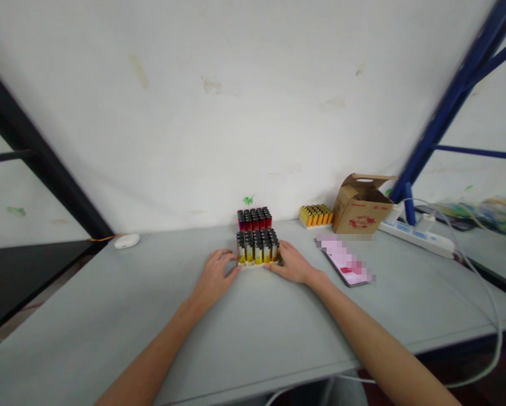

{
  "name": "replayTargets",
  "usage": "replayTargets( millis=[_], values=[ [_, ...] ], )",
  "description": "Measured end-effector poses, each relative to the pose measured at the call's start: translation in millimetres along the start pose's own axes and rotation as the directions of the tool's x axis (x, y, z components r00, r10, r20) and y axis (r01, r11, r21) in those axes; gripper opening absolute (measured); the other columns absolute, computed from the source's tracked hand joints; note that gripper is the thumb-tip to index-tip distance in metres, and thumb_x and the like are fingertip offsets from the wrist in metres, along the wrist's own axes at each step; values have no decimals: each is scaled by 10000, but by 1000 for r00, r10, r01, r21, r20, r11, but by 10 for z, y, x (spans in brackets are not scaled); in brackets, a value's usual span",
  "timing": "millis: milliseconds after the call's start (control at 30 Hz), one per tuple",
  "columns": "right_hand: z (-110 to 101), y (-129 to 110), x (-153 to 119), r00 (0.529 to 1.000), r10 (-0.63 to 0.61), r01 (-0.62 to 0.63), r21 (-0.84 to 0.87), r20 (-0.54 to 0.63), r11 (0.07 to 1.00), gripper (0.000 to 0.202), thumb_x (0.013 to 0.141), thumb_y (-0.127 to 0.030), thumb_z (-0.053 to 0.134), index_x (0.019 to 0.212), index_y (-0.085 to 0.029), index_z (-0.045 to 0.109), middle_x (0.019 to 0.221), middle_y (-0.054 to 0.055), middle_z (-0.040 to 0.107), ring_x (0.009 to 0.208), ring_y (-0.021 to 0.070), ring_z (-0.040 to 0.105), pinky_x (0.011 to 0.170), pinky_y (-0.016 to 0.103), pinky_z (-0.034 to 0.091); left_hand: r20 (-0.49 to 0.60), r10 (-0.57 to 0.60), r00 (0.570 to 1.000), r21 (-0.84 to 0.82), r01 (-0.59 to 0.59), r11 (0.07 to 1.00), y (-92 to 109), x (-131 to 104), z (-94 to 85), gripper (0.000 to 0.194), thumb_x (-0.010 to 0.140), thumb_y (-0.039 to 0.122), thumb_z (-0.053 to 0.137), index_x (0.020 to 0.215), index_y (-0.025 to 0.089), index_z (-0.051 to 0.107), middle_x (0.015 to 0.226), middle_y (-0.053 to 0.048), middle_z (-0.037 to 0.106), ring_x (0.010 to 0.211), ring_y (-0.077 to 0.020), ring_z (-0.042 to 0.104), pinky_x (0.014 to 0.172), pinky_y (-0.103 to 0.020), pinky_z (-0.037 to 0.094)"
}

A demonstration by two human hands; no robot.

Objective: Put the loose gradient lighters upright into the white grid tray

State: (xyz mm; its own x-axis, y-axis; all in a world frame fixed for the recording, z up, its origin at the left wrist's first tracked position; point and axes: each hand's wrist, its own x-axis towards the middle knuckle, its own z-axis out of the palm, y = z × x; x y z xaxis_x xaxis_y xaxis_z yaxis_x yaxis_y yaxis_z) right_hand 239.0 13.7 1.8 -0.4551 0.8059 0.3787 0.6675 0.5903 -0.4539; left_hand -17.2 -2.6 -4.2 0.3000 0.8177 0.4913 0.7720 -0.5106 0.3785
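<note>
A white tray (253, 266) filled with yellow-and-clear lighters (258, 252) with black tops stands upright on the table, between my two hands. My left hand (216, 275) holds the tray's left side, thumb at the front corner and fingers curved along the edge. On the right side, my right hand (294, 264) grips the tray with its thumb at the front; some of its fingertips are hidden behind the lighters. Directly behind stands a block of red and purple lighters (255, 219), its lower part hidden by the front tray.
Yellow battery-like cylinders in a white tray (316, 216) stand by the wall, next to an open cardboard box (358, 211). A phone (345, 261) lies right of my right hand. A power strip (420, 237) with cables is at far right, a white case (127, 241) at left.
</note>
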Motion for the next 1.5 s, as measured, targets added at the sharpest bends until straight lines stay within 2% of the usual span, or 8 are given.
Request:
replayTargets(
  millis=[233, 700, 867, 967, 1100, 1233, 1367, 1500],
  values=[
    [-7, -20, -8, 1000, -6, 6, 15, -12, 1000, 552, 814, -432, 629, 1262, -138, 494, 1296, 159, 538, 1206, 280, 483, 1045, 435, 361, 12, -13, 1000, 7, 13, 1000, 0, 3, -10, 213, 848, 357, 536, 931, 208, 665, 1072, -79, 620, 1052, -249, 555, 980, -456, 442],
    [-6, -22, -11, 1000, -3, 4, 19, -16, 1000, 547, 809, -429, 631, 1250, -135, 494, 1267, 162, 547, 1187, 281, 492, 1026, 438, 373, 5, 6, 1000, 8, -6, 1000, -3, 2, 4, 226, 851, 345, 530, 949, 195, 668, 1067, -88, 624, 1049, -251, 556, 985, -457, 435],
    [-34, -3, -9, 997, -42, 49, 129, -58, 990, 641, 787, -402, 658, 1327, -152, 420, 1321, 153, 523, 1205, 286, 488, 1039, 450, 372, 1, -1, 1000, 14, 1, 1000, -6, -2, 2, 230, 845, 356, 535, 941, 198, 672, 1064, -89, 624, 1042, -256, 558, 976, -459, 441],
    [-67, 43, -5, 994, -16, 39, 219, -107, 975, 695, 797, -400, 643, 1378, -149, 354, 1353, 166, 493, 1205, 275, 493, 1035, 454, 382, 0, 1, 1000, 18, -1, 1000, -12, -7, 2, 236, 851, 364, 530, 946, 200, 671, 1066, -88, 621, 1043, -253, 554, 974, -454, 442],
    [-124, 59, -6, 973, 40, 20, 259, -226, 966, 599, 791, -358, 640, 1317, -183, 411, 1279, 141, 537, 1076, 250, 562, 942, 439, 451, -12, 3, 1000, 25, -2, 1000, -16, -7, 4, 222, 844, 369, 538, 928, 211, 670, 1052, -76, 621, 1031, -245, 558, 973, -448, 444],
    [-195, 8, -2, 940, 4, 77, 224, -340, 971, 389, 775, -297, 644, 1126, -204, 504, 1192, 112, 568, 1085, 243, 547, 922, 413, 450, -17, 4, 1000, 19, -3, 1000, -19, -9, 12, 217, 838, 361, 543, 917, 203, 669, 1051, -83, 622, 1032, -250, 558, 976, -456, 441],
    [-259, -37, 3, 937, -36, 111, 198, -348, 974, 208, 775, -269, 637, 949, -214, 538, 1160, 101, 576, 1100, 245, 541, 939, 415, 427, -16, 1, 1000, 11, 0, 1000, -28, -16, 19, 228, 846, 362, 534, 929, 198, 668, 1055, -90, 621, 1039, -253, 555, 978, -462, 437],
    [-305, -50, -1, 939, -35, 109, 202, -342, 973, 216, 761, -280, 647, 944, -218, 550, 1155, 99, 576, 1090, 249, 545, 935, 417, 424, -22, 0, 1000, 17, 0, 1000, -31, -16, 16, 234, 844, 377, 531, 916, 205, 672, 1054, -86, 621, 1034, -253, 557, 976, -462, 439]
  ],
)
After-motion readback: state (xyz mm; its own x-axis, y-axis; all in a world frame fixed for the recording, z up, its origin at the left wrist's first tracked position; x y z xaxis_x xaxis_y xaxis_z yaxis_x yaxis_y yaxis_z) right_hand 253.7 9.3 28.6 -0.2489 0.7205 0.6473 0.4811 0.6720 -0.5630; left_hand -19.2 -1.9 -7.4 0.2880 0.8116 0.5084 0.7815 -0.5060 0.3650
